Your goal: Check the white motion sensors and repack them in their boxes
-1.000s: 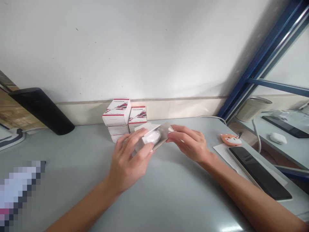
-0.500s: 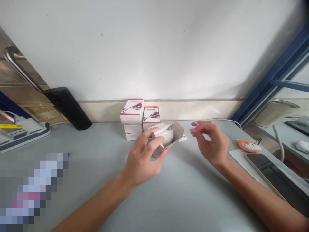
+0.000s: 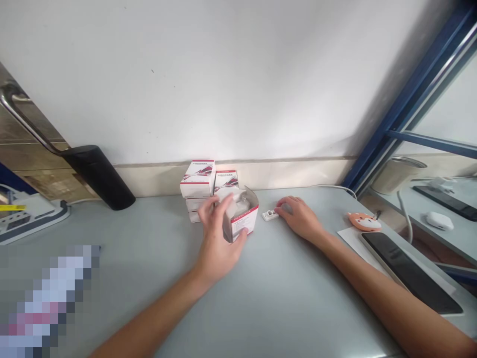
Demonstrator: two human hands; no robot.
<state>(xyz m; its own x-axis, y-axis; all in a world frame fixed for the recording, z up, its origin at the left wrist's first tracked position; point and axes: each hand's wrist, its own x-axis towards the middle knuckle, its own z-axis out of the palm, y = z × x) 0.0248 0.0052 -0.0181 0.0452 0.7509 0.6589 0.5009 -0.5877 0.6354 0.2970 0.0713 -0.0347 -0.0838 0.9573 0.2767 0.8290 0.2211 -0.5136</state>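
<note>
My left hand grips a small open white-and-red carton standing on the grey table, with something white wrapped inside it. My right hand rests low on the table to the right of the carton, fingers curled, its fingertips touching a small white part that lies on the table. Just behind the carton stands a stack of closed white-and-red boxes against the wall.
A black cylinder leans at the back left, with a white device beside it. At the right lie an orange animal-shaped charm, a dark phone on white paper, a cable, and a blue frame.
My left hand has set the carton upright on the table. My right hand has dropped from the air to the table and put down the small white part.
</note>
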